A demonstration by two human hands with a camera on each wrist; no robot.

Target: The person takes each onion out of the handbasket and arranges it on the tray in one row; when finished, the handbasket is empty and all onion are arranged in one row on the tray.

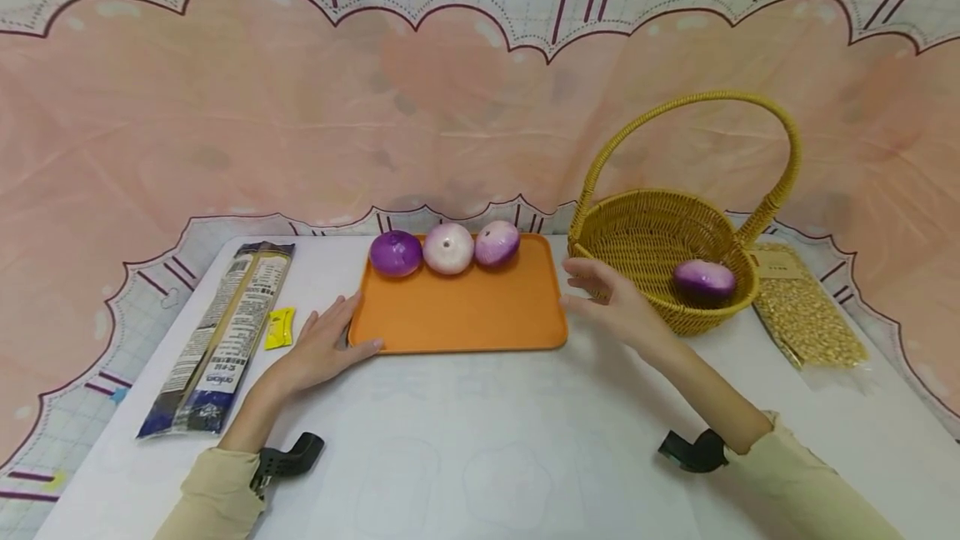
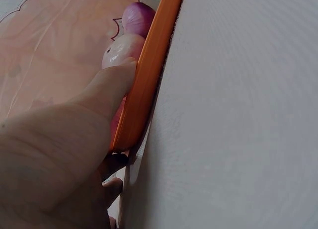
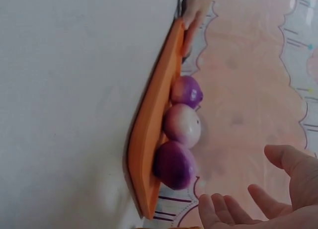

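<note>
An orange tray (image 1: pixel 457 315) lies on the white table, with three purple onions in a row along its far edge: a dark one (image 1: pixel 395 253), a pale one (image 1: pixel 448 248) and a two-toned one (image 1: pixel 497 243). My left hand (image 1: pixel 324 348) rests at the tray's near left corner, fingers along the left side and thumb over the front rim. Between the tray's right side and the wicker basket (image 1: pixel 645 211) is my right hand (image 1: pixel 611 307), its fingers spread and holding nothing. Another purple onion (image 1: pixel 705 280) lies inside the basket. The right wrist view shows my right hand (image 3: pixel 278 199) apart from the onions.
Left of the tray lie a long printed packet (image 1: pixel 221 340) and a small yellow sachet (image 1: pixel 280 328). A clear bag of yellow grains (image 1: pixel 810 307) lies right of the basket, whose tall handle (image 1: pixel 705 97) arches upward. A patterned cloth (image 1: pixel 375 123) hangs behind the table.
</note>
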